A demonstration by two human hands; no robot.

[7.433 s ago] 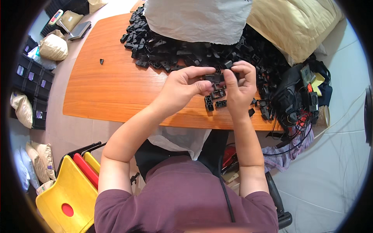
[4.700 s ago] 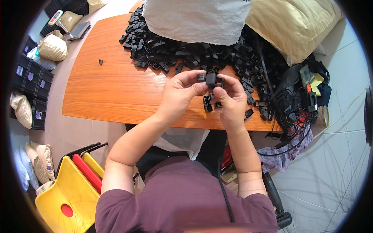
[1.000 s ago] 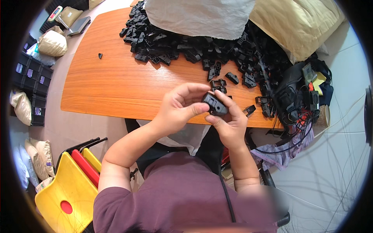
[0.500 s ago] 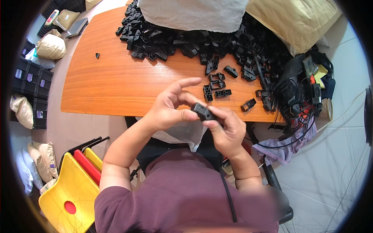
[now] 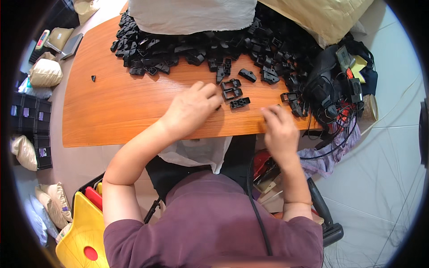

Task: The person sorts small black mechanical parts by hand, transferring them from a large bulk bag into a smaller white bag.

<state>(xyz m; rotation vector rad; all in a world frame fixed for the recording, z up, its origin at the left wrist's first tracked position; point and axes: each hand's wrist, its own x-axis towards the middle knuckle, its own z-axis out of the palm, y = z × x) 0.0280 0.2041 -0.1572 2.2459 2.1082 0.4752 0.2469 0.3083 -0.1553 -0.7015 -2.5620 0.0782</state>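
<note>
My left hand [image 5: 192,107] reaches over the table with its fingers curled down and closed around a small black plastic part [image 5: 219,108], which is mostly hidden beneath them. Beside those fingertips lie two open-framed black parts [image 5: 231,88] and a smaller black part [image 5: 240,103]. Above the near table edge, my right hand [image 5: 282,129] has bent fingers, smeared by motion. Only a dark trace shows by its fingertips, so I cannot tell whether it holds anything. A white plastic bag [image 5: 196,152] lies across my lap below the table edge.
A big heap of black plastic parts [image 5: 156,49] covers the table's far side, under a white sack [image 5: 192,18]. To the right are a black bag [image 5: 324,80] and tangled cables. A yellow chair [image 5: 80,228] stands lower left, and black crates [image 5: 31,116] line the left.
Both hands have parted and moved forward to the table. The black part they held between them is no longer visible. The whole view has shifted slightly.
</note>
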